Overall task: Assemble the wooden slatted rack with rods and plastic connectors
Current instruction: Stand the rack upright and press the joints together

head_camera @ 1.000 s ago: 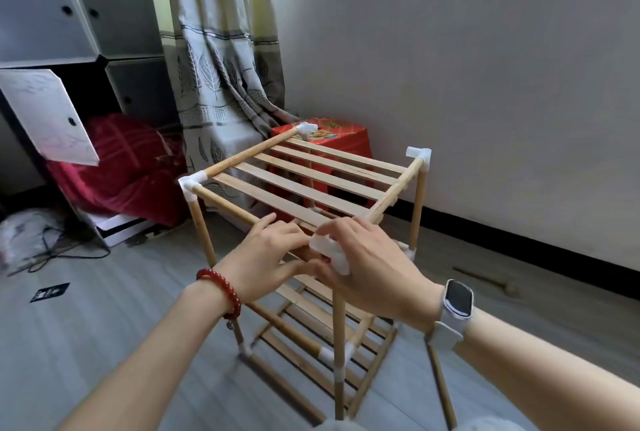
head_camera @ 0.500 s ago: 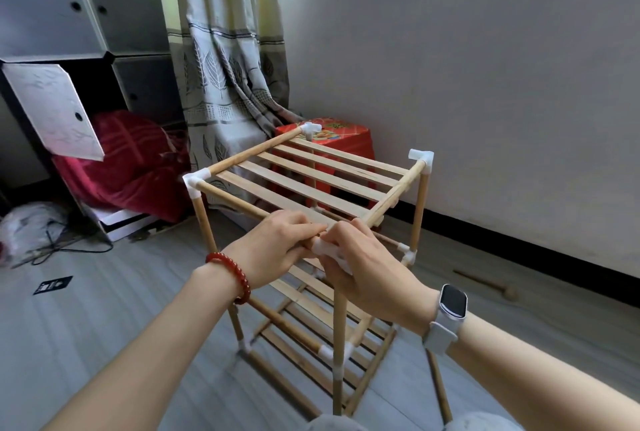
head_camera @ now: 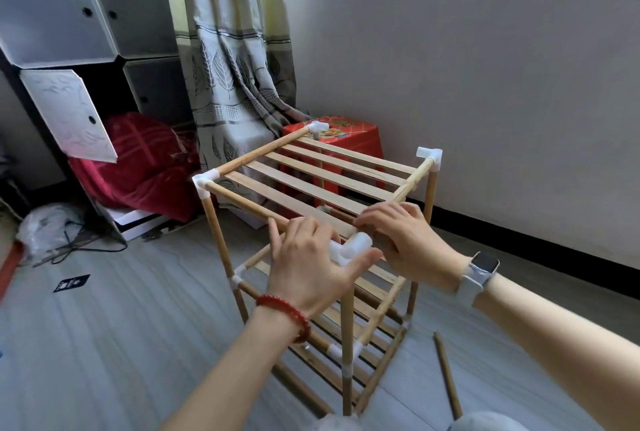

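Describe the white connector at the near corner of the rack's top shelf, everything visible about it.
The near corner connector is a white, smooth, plastic-looking piece with short round tubular sockets. It sits at the near corner of the top shelf, above the near upright rod. The left hand has its thumb against the connector's front, fingers spread over the front rod. The right hand rests over the side rail beside it. How fully it is seated is hidden.

Left arm: reaches forward from bottom centre, forearm bare, red bead bracelet [head_camera: 287, 316] at the wrist.
Left hand [head_camera: 308, 268]: back up, fingers spread and fairly straight, thumb out to the right.
Right arm: comes in from the lower right, white watch [head_camera: 479, 273] on the wrist.
Right hand [head_camera: 401, 240]: palm down, fingers curled over.
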Demonstrator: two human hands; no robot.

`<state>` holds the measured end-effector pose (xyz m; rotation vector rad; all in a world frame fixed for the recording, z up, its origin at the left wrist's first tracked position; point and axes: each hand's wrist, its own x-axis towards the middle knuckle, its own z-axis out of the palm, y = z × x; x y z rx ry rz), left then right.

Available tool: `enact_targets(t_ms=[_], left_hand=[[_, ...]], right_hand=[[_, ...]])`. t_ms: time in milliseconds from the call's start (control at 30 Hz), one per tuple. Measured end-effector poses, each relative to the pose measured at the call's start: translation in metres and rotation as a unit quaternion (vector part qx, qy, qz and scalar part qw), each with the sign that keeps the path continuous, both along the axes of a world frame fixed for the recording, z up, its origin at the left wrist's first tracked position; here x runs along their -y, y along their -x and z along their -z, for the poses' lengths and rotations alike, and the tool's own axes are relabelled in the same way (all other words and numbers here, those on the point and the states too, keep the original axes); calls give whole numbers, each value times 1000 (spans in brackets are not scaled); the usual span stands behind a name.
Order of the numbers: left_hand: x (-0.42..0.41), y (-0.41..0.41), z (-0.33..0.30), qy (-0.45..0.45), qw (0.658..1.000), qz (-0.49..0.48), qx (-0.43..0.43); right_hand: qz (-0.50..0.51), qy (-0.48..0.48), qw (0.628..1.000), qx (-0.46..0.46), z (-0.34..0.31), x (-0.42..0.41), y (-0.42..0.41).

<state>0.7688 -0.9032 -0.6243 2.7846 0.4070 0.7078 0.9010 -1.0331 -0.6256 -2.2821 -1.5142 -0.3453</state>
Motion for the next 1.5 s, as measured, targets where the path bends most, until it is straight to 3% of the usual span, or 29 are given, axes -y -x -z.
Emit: enact_targets(t_ms=[67,133,267,400,633,933,1500], left_hand=[[6,-5,5,7,998,-23,52],[2,-4,6,49,994,-4,93],[-28,23,3,109,988,66,91],[-66,57,1,105,985,101,94],[-108,85,12,177,983,30,28],[-85,48,21,161,954,103,232],[-99,20,39,192,904,133,358]], right_hand=[[-7,80,992,99,0,-6,-3],[-16,104,986,127,-7,-13,-1],[-75,85,987,114,-17,-34,8],[-120,69,986,97,-14,-63,35],[-121,38,989,73,-12,-88,61],[-111,41,993,27,-11,-77,53],[-148,-59,984,80,4,-84,39]])
